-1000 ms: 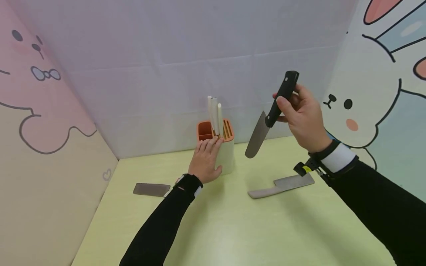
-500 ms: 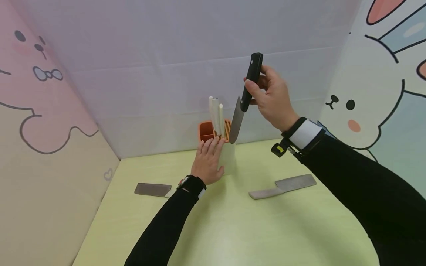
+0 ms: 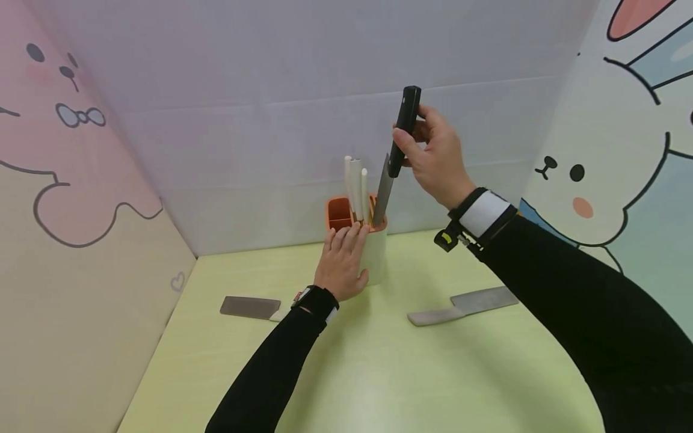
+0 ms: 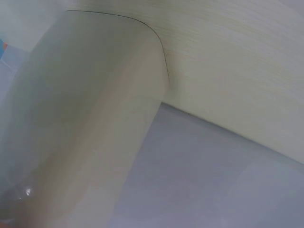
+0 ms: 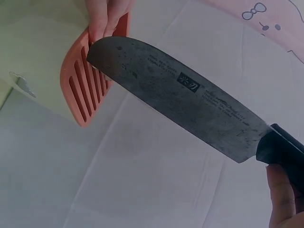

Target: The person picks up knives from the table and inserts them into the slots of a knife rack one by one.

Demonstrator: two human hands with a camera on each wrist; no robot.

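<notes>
My right hand (image 3: pixel 437 157) grips a kitchen knife by its black handle (image 3: pixel 406 129), blade pointing down. In the right wrist view the broad, stained blade (image 5: pixel 180 95) has its rounded tip right at the slots of the knife block's orange top (image 5: pixel 78 88). My left hand (image 3: pixel 341 261) rests on the front of the white knife block (image 3: pixel 373 258), its straight fingers reaching the orange rim. White-handled knives (image 3: pixel 356 189) stand upright in the block, beside its open compartments. The left wrist view shows the block's smooth wall (image 4: pixel 95 95) close up.
A cleaver (image 3: pixel 249 307) lies on the table left of my left forearm, its handle partly covered. Another cleaver (image 3: pixel 465 307) with a grey handle lies to the right, below my right forearm. The pale wall (image 3: pixel 260 150) rises right behind the block.
My right hand has carried the knife leftward from the right side to above the block, and the blade tip has come to the slotted top. My left hand has stayed on the block.
</notes>
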